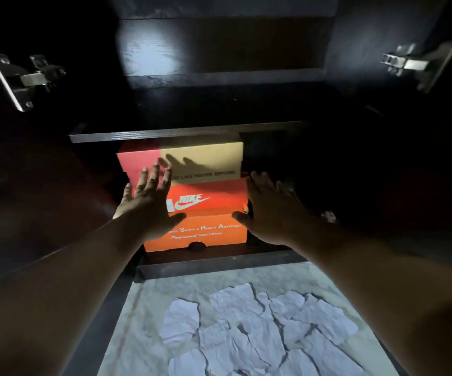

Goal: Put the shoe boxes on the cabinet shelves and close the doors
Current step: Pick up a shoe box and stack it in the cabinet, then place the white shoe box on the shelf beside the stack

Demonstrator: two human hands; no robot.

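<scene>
Three shoe boxes are stacked on the lowest cabinet shelf [219, 255]. An orange safety-shoe box [205, 236] is at the bottom, an orange Nike box [208, 195] lies on it, and a tan and red box [205, 158] sits on top. My left hand [148, 202] is spread flat with straight fingers in front of the stack's left side. My right hand [269, 210] is also flat, at the stack's right edge, thumb near the Nike box corner. Whether either hand touches the boxes is unclear. Both cabinet doors stand open.
Dark shelves [189, 135] sit above the stack. Metal hinges show on the left door [26, 78] and the right door [414, 63]. Several crumpled white paper sheets [260, 329] lie on the pale marble floor [165, 291] in front of the cabinet.
</scene>
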